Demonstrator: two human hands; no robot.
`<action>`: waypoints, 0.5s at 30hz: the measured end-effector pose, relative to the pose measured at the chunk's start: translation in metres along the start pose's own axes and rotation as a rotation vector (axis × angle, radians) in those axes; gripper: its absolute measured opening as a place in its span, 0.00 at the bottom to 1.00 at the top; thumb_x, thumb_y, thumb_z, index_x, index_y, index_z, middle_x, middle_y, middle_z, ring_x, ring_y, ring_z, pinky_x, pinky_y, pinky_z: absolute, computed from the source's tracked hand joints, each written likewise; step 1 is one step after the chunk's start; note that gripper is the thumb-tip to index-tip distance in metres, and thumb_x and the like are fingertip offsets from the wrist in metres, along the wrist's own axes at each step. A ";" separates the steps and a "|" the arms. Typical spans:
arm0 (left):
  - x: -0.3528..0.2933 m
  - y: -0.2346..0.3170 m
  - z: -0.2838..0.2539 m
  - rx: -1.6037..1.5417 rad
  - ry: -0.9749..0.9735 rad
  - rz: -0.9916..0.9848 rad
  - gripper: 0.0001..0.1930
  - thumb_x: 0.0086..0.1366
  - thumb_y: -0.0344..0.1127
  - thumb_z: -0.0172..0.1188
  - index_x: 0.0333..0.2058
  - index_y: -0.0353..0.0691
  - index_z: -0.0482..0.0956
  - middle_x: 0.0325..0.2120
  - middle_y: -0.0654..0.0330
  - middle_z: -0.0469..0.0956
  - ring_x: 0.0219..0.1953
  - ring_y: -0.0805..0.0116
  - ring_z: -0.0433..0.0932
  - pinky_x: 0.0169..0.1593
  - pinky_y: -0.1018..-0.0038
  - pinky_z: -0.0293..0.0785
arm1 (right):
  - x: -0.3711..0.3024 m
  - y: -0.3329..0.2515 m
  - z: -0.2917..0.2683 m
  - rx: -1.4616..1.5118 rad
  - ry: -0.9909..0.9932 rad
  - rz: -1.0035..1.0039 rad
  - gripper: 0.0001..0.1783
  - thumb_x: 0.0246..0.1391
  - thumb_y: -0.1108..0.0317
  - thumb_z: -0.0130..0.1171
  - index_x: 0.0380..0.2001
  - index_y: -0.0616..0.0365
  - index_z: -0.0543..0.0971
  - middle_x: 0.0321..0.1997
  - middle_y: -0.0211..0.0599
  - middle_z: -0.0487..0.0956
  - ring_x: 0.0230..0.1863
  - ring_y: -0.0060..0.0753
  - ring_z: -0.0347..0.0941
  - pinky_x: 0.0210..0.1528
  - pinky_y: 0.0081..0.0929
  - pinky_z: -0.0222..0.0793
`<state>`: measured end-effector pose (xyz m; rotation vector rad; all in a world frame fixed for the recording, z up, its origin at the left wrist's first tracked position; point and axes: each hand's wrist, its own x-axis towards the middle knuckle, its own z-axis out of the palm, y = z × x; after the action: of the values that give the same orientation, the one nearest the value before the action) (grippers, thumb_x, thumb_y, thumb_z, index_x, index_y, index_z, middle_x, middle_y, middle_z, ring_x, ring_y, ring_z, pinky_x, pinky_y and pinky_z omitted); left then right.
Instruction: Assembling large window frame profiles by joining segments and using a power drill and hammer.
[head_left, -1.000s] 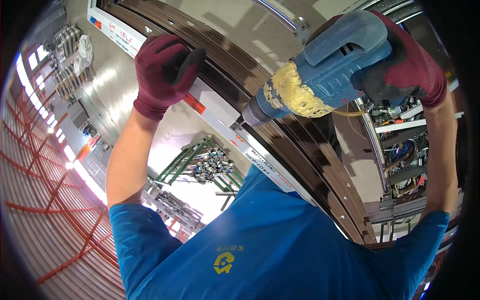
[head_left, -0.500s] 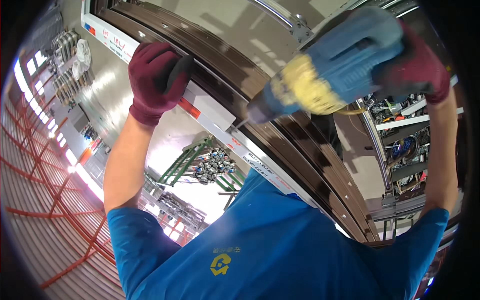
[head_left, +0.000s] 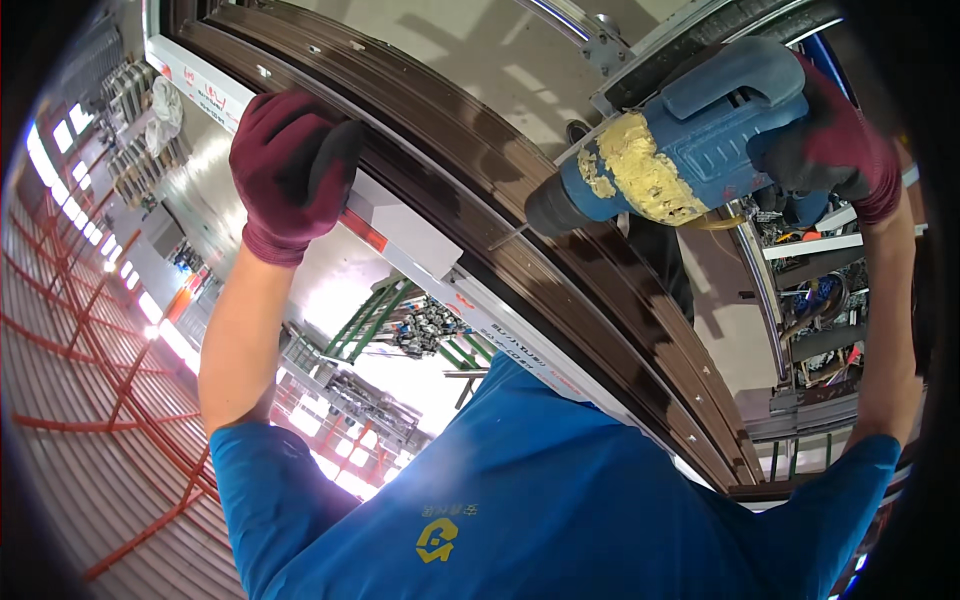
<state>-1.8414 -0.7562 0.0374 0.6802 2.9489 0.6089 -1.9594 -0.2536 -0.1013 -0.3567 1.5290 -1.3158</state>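
Observation:
My right hand (head_left: 840, 145), in a maroon glove with a dark palm, grips a blue power drill (head_left: 690, 150) whose body has a torn yellow patch. Its thin bit (head_left: 508, 237) points left over the brown metal frame (head_left: 600, 270), a little apart from the end of a light grey block (head_left: 415, 238). That block lies along the white-wrapped near edge (head_left: 520, 335) of the frame. My left hand (head_left: 295, 165), gloved alike, is closed over the block's upper left end and the frame edge; its fingertips are partly hidden.
Shelves of small metal parts (head_left: 825, 290) stand at the right. A curved metal rail (head_left: 765, 300) runs beside them. Beyond the near edge, a green rack (head_left: 375, 315) holds bundled parts. Red bars (head_left: 110, 430) cross a ribbed surface at far left.
The drill has moved right, and its bit has drawn away from the block's end. My left hand appears slightly farther left, still closed at the block.

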 end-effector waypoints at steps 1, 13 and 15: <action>-0.001 -0.001 0.000 0.000 0.016 0.005 0.08 0.44 0.33 0.65 0.25 0.37 0.84 0.25 0.55 0.79 0.29 0.53 0.76 0.40 0.65 0.71 | -0.002 0.002 0.002 -0.016 0.024 -0.004 0.63 0.45 0.35 0.74 0.75 0.64 0.61 0.70 0.50 0.73 0.70 0.45 0.69 0.73 0.42 0.63; -0.003 -0.003 0.001 0.006 0.020 -0.037 0.12 0.43 0.35 0.66 0.27 0.34 0.84 0.29 0.51 0.79 0.34 0.50 0.76 0.42 0.64 0.73 | -0.014 0.030 -0.002 -0.195 0.296 -0.063 0.64 0.42 0.36 0.77 0.74 0.64 0.63 0.71 0.50 0.72 0.72 0.45 0.68 0.74 0.41 0.62; -0.002 -0.001 0.000 -0.002 0.014 -0.037 0.12 0.43 0.35 0.65 0.28 0.34 0.84 0.29 0.51 0.79 0.34 0.50 0.76 0.43 0.63 0.74 | -0.015 0.035 -0.008 -0.207 0.273 -0.047 0.64 0.42 0.36 0.77 0.74 0.64 0.63 0.71 0.50 0.72 0.72 0.45 0.68 0.74 0.41 0.63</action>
<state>-1.8399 -0.7579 0.0367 0.6225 2.9663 0.6164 -1.9466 -0.2248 -0.1247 -0.3557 1.9044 -1.2843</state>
